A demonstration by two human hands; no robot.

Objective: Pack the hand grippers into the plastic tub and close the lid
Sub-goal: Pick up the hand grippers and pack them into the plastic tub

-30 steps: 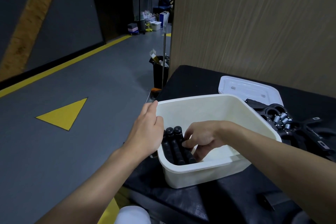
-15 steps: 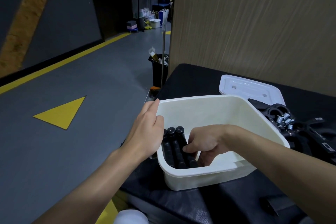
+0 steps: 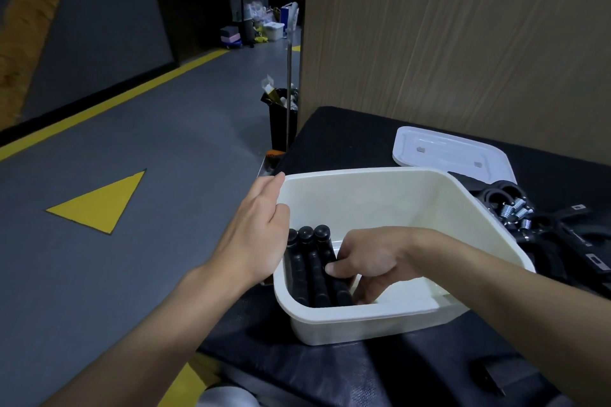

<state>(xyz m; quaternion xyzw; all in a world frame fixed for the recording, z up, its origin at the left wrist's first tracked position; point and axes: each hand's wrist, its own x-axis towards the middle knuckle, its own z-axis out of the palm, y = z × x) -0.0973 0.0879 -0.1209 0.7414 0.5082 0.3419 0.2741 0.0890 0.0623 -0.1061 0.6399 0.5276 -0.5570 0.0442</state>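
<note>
A white plastic tub (image 3: 390, 198) stands on a black table. Black hand grippers (image 3: 305, 261) lie side by side along the tub's left inner wall, handles pointing away from me. My left hand (image 3: 261, 231) rests on the tub's left rim, fingers straight on the outside, thumb over the edge. My right hand (image 3: 370, 261) is inside the tub, fingers curled round the rightmost gripper handle. The white lid (image 3: 453, 155) lies flat behind the tub. A pile of loose hand grippers (image 3: 542, 228) with metal springs sits to the tub's right.
The black table (image 3: 347, 139) backs onto a wooden panel wall (image 3: 463, 43). Its left edge drops to a grey floor with yellow markings. A black bin (image 3: 281, 119) and a thin metal pole stand beside the table's far left corner.
My right hand has slid slightly lower and nearer inside the tub along the gripper handles. The left hand stays on the rim.
</note>
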